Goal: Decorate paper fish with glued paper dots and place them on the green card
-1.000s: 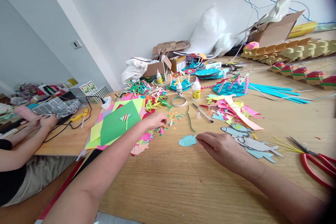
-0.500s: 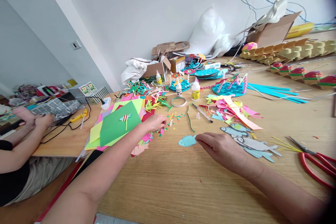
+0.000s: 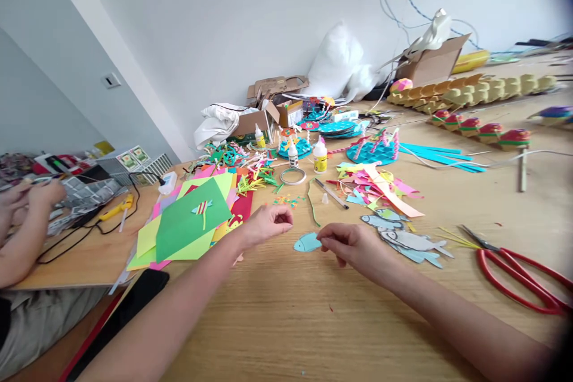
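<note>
While the right hand (image 3: 351,245) is pinching the fish (image 3: 307,243), light pressure is suiting it, the left hand (image 3: 271,222) at its ten o'clock having unclear grip.

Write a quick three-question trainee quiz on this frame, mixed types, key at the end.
1. Which hand is at the tail of the lone blue fish?
2. True or false: the scissors lie to the right of that fish.
3. Fill in: the striped fish lies on a ____ sheet.

Key:
1. The right hand.
2. True.
3. Green.
</note>
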Demonstrator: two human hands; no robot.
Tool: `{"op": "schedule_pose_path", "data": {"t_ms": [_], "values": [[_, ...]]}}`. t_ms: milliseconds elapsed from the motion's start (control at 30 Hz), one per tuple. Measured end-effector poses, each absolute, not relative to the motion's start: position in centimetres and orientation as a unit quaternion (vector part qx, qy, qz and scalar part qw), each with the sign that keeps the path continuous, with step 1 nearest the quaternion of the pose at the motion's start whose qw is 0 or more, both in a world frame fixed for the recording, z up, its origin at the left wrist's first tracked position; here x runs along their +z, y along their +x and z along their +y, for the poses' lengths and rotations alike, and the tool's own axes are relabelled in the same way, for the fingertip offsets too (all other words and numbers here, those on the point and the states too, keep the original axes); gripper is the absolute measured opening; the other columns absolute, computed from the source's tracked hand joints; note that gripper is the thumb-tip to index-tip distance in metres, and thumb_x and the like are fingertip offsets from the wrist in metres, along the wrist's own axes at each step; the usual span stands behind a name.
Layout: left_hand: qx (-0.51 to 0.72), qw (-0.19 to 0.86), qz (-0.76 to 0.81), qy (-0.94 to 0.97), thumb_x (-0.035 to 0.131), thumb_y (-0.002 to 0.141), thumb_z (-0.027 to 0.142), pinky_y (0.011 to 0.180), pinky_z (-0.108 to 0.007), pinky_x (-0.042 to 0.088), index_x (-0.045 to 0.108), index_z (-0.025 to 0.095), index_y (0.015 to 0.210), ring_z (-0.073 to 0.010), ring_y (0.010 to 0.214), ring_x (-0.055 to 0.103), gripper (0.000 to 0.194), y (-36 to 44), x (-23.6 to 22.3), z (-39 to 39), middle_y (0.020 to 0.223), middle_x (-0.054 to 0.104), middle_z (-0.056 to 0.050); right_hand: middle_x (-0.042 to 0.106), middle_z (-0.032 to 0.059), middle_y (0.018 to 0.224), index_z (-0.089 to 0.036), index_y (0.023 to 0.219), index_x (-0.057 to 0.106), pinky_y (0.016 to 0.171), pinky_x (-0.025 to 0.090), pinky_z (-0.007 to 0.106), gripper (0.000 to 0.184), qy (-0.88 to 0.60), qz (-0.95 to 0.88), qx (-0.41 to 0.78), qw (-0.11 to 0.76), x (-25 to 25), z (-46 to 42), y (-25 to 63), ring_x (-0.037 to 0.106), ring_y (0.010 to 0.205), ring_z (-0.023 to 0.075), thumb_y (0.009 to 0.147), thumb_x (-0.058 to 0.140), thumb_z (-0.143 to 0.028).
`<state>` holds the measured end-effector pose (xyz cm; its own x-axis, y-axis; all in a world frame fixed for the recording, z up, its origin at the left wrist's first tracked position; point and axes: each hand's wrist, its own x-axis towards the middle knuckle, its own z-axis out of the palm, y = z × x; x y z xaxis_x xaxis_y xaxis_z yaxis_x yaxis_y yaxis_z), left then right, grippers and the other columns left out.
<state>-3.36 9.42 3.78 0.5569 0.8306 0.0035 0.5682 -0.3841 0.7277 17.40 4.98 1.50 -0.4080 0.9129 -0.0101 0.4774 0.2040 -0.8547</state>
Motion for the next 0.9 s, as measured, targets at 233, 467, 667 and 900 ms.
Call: {"op": "schedule_pose_path", "data": {"t_ms": [233,467,667,900], "values": [[0.206,0.327,0.447,0.807,0.048,0.068,0.013,0.055,-0.017,0.038,0.055,0.016,0.074,-0.0087,0.063,0.051,0.009,-1.1,3.7,6.8,0.067,0.056,0.003,0.058,-0.0011,0.078,-0.018,0.081,0.056,0.040,0.039,0.017,0.013,-0.430,-0.672,0.533,0.280,1.6,5.3,15.9,0.051,0.041,0.0043,0.072,0.048,-0.024],[0.224,0.255,0.468,0.816,0.047,0.072,0.013,0.059,-0.018,0.040,0.053,0.020,0.079,-0.0099,0.065,0.055,0.011,-0.9,3.2,6.2,0.071,0.060,0.003,0.057,-0.0033,0.067,-0.017,0.070,0.054,0.037,0.037,0.016,0.007,-0.475,-0.670,0.500,0.273,2.2,5.8,14.5,0.050,0.039,0.0037,0.070,0.049,-0.021],[0.213,0.252,0.475,0.816,0.047,0.073,0.011,0.062,-0.018,0.041,0.052,0.020,0.080,-0.0099,0.068,0.056,0.013,-1.5,2.8,6.1,0.072,0.061,0.004,0.060,-0.0028,0.065,-0.015,0.066,0.051,0.035,0.029,0.014,0.006,-0.483,-0.633,0.555,0.241,2.9,6.1,13.9,0.047,0.037,0.0019,0.070,0.049,-0.019],[0.239,0.313,0.457,0.798,0.046,0.074,0.014,0.063,-0.018,0.042,0.053,0.019,0.081,-0.0095,0.065,0.056,0.011,-1.7,2.5,6.1,0.069,0.061,0.003,0.062,-0.0013,0.072,-0.015,0.070,0.049,0.035,0.025,0.014,0.014,-0.421,-0.575,0.657,0.247,2.6,6.2,14.2,0.046,0.039,0.0009,0.068,0.053,-0.028]]}}
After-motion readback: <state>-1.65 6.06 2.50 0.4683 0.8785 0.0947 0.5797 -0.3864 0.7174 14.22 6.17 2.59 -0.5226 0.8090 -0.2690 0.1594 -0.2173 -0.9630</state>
